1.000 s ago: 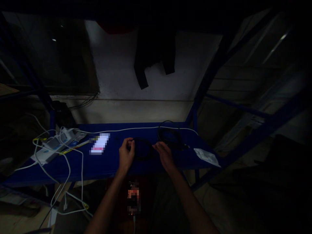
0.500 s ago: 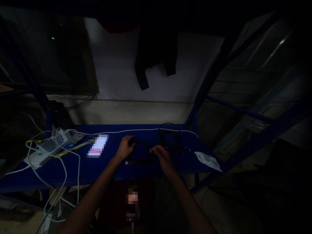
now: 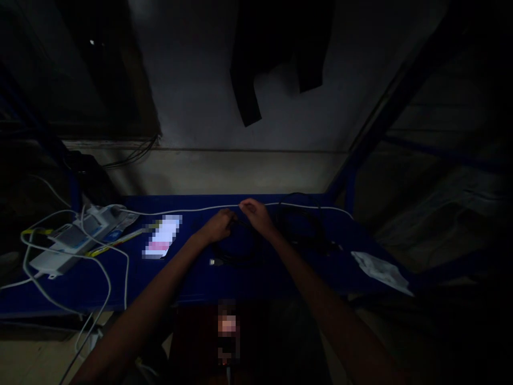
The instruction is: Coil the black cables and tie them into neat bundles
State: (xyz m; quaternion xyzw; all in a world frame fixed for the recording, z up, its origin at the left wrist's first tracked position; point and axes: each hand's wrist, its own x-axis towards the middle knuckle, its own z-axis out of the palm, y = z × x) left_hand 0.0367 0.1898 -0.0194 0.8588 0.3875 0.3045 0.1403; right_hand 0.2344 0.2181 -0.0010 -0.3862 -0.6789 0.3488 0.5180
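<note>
In dim light, my left hand [image 3: 218,224] and my right hand [image 3: 256,214] meet over the middle of a blue shelf [image 3: 192,278]. Both have curled fingers pinching a black cable coil [image 3: 236,251] that lies on the shelf below them. The cable's small light plug end [image 3: 212,262] rests on the shelf near my left wrist. A second black cable coil [image 3: 302,224] lies just right of my right hand. A thin white cord [image 3: 180,210] runs along the shelf's back edge, behind my hands.
White power strips and chargers [image 3: 68,243] with tangled white cords sit at the shelf's left end. A blurred white card [image 3: 162,240] lies left of my hands. A crumpled clear bag [image 3: 380,270] rests at the right end. Dark clothing [image 3: 276,59] hangs on the wall.
Both hands have moved farther back on the shelf and come together, gathering the top of the black cable. The view has shifted closer and slightly down.
</note>
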